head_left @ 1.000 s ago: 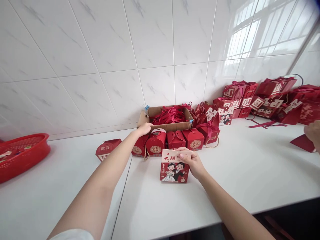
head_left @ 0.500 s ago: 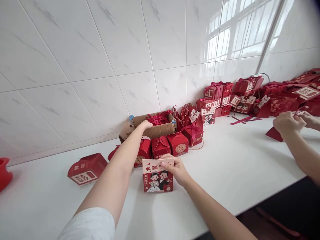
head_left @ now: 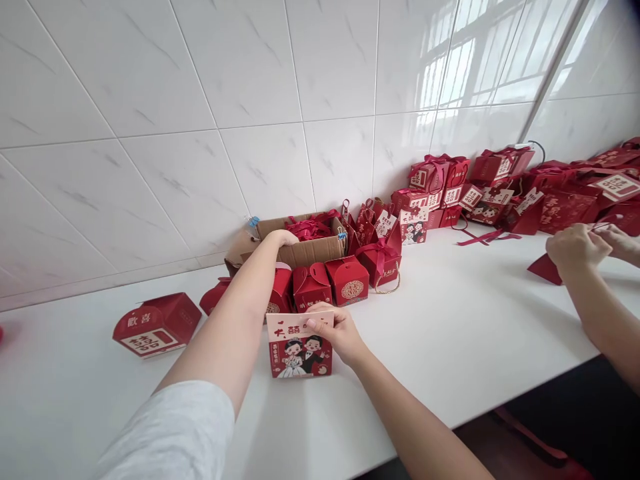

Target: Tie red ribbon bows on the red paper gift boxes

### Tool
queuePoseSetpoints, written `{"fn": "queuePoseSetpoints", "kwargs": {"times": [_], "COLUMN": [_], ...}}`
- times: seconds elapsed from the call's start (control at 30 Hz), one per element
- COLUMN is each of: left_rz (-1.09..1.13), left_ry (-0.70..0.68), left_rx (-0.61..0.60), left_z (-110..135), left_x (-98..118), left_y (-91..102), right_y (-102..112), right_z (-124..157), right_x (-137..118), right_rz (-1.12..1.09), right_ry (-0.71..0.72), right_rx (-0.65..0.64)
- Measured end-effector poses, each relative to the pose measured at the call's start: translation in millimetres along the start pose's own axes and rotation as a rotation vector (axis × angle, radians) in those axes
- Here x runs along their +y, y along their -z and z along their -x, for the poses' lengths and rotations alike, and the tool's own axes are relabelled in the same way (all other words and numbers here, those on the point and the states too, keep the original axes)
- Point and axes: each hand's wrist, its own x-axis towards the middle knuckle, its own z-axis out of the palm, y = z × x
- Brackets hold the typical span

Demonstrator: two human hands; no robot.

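My right hand (head_left: pixel 336 332) pinches the top edge of a wedding candy box (head_left: pixel 301 353), thumb in front. The box is red with a pale top band and a cartoon bride and groom, and stands upright on the white table. Farther back, my left hand (head_left: pixel 283 238) reaches over the near wall of a cardboard box (head_left: pixel 315 251). Red ribbons (head_left: pixel 311 229) lie heaped inside it, beside my hand. The fingers of that hand are out of sight within the box, so what they touch is hidden.
Several red candy boxes (head_left: pixel 347 280) stand before the carton, and another (head_left: pixel 157 323) sits at the left. Stacked gift boxes (head_left: pixel 433 183) line the tiled wall. At the right, another person's hands (head_left: pixel 580 250) hold a thin cord above a red box (head_left: pixel 546 269).
The view has shifted slightly, so the table items appear farther left. My left hand stays in the carton and my right hand keeps hold of the candy box.
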Motion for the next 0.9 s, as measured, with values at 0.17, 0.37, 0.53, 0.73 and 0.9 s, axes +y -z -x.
{"fn": "queuePoseSetpoints", "kwargs": {"times": [0.17,0.37,0.53,0.73,0.9], "left_rz": [0.357,0.718,0.812,0.421,0.384], "left_ry": [-0.085,-0.215,-0.582,-0.677,-0.761], "left_rx": [0.344,0.864,1.18,1.243,1.173], "left_z": [9.1,57.3,176.6,309.1,322.7], "left_x": [-7.1,-9.9,-19.5,-32.6,-42.2], "left_y": [-6.1,21.8,28.9,-12.8,-27.5], "right_y": [0.9,2.6,-0.8,-21.2,-65.6], "right_z": [-0.5,1.7,9.1,2.9,-6.1], "right_x": [3.3,1.0,-0.3,-36.9,-101.8], "right_rz": [-0.006,0.018,0.096,0.204,0.487], "right_ry": [-0.003,-0.002,0.019,0.159,0.406], "right_rx": [0.002,-0.007,0.016,0.314,0.407]}}
